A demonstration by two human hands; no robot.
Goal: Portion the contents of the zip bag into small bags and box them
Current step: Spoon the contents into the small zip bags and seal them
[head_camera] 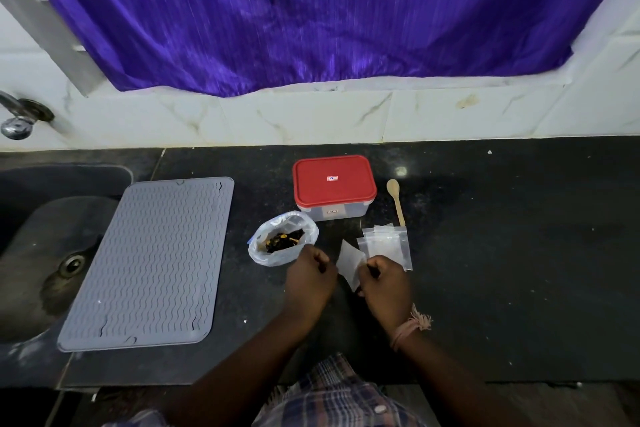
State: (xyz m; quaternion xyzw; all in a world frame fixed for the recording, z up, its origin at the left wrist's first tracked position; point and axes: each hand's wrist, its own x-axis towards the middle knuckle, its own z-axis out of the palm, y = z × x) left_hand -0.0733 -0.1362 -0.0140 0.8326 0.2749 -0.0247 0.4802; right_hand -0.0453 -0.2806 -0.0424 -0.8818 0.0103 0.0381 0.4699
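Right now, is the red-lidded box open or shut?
Shut. The red lid sits flat and square on the clear box, with no gap showing along its front edge.

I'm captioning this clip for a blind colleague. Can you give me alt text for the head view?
A person's right hand pinches a small clear bag over a dark counter, the left hand curled beside it. Behind lie an open zip bag of dark contents, a red-lidded box, a wooden spoon and spare bags.

Purple curtain (277, 10) – marble wall (311, 114), black counter (502, 253).
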